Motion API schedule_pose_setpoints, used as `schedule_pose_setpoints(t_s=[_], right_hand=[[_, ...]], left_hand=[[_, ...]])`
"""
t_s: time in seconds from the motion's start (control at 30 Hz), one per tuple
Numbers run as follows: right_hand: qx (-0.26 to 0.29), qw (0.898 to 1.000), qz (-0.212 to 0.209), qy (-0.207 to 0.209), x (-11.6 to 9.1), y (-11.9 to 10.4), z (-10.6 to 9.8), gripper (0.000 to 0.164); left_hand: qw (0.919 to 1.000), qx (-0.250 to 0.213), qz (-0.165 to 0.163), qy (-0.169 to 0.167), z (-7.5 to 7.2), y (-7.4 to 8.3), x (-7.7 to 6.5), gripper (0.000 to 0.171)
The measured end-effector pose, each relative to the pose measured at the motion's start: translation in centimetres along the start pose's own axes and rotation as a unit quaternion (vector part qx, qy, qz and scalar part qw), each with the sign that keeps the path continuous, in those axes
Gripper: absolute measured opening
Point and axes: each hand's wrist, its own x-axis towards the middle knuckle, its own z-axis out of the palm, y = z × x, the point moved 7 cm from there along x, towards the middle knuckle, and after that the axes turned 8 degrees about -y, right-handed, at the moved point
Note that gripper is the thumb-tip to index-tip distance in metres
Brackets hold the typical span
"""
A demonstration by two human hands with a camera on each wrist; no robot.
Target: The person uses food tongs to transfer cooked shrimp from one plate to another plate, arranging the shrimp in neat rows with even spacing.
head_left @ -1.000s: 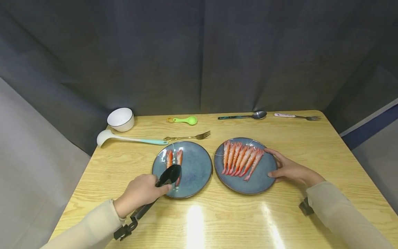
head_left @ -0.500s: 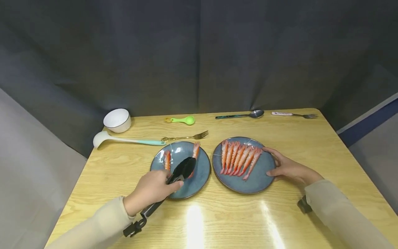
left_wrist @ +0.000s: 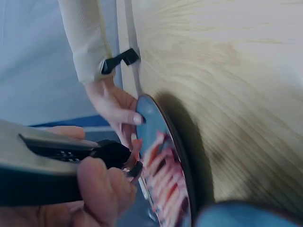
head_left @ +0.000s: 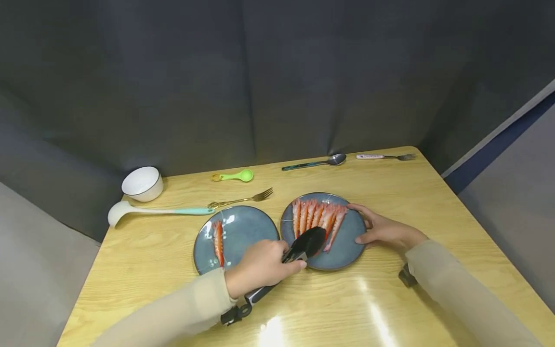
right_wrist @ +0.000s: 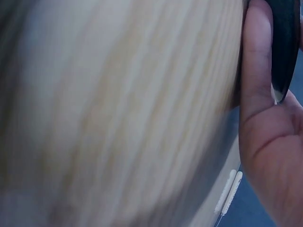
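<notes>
My left hand (head_left: pixel 262 266) grips black tongs (head_left: pixel 311 242) over the right blue plate (head_left: pixel 350 236). In the left wrist view, a shrimp (left_wrist: pixel 136 149) is between the tong tips; whether it touches the plate is hard to tell. On that plate lies a slanting row of several orange-and-white shrimp (head_left: pixel 309 212), its lower part hidden behind the tongs. My right hand (head_left: pixel 386 229) holds the plate's right rim, thumb on top and a finger underneath in the right wrist view. The left blue plate (head_left: pixel 253 229) bears one shrimp (head_left: pixel 218 243), and my left hand covers its lower right part.
Behind the plates lie a gold fork (head_left: pixel 247 198), a green measuring spoon (head_left: pixel 236 176), a dark-handled spoon (head_left: pixel 318 163) and a white-handled fork (head_left: pixel 385 156). A white ladle (head_left: pixel 151 210) with a turquoise handle and a white bowl (head_left: pixel 143 184) are at the left.
The tongs have picked up a shrimp from the left plate, and my left hand has carried it rightward over the right plate. My right hand stays on the rim. The head view has shifted.
</notes>
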Motion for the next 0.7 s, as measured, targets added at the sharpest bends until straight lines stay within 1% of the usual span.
schedule_pose_setpoints(t_s=[0.17,0.33,0.47,0.6,0.7], right_hand=[[0.01,1.0,-0.001,-0.013,-0.1,0.1,0.1,0.095],[0.023,1.0,0.0,-0.019,-0.1,0.0,0.1,0.098],[0.03,0.999,0.0,-0.019,-0.1,0.0,0.2,0.099],[0.027,0.999,-0.001,-0.019,-0.2,0.1,0.3,0.098],[0.019,1.0,0.001,-0.013,-0.2,0.0,0.2,0.098]], left_hand=[[0.9998,0.016,0.009,-0.013,0.7,1.8,1.6,0.046],[0.9996,0.011,0.012,-0.024,1.6,2.6,2.7,0.047],[0.9995,0.004,0.009,-0.031,2.4,2.6,3.3,0.048],[0.9995,0.007,0.005,-0.03,3.1,2.3,3.6,0.049],[0.9995,0.018,0.002,-0.026,3.3,2.0,3.7,0.048]])
